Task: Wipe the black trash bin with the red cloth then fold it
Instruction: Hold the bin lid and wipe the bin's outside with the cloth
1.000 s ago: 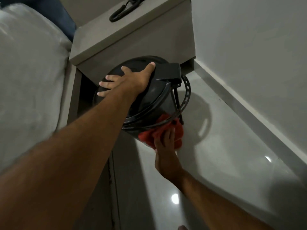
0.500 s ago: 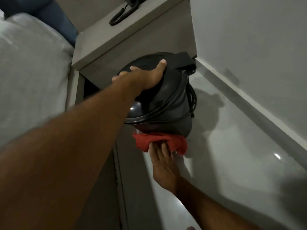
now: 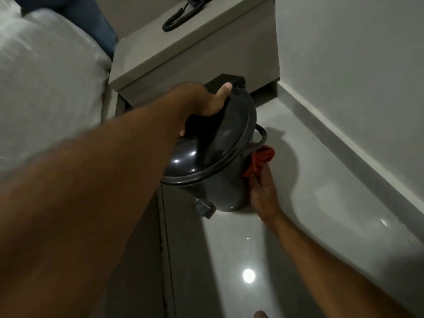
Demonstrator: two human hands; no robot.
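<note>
The black trash bin (image 3: pixel 218 166) is a round, glossy bin with a domed lid, a wire handle and a foot pedal, tilted over the floor below the nightstand. My left hand (image 3: pixel 206 102) grips the top of its lid, thumb over the far edge, fingers hidden behind. The red cloth (image 3: pixel 260 160) is bunched against the bin's right side, under the handle. My right hand (image 3: pixel 263 193) presses the cloth to the bin's wall from below; most of the cloth is hidden behind the bin.
A grey nightstand (image 3: pixel 183 53) with a coiled black phone cord (image 3: pixel 181 17) stands behind the bin. A white bed (image 3: pixel 46 76) fills the left. A grey wall and skirting (image 3: pixel 344 134) run along the right, with shiny tiled floor (image 3: pixel 275 237) between.
The bin has turned and tilted, showing its pedal. The cloth and my right hand slid from the bin's near underside round to its right side. The view shifted left.
</note>
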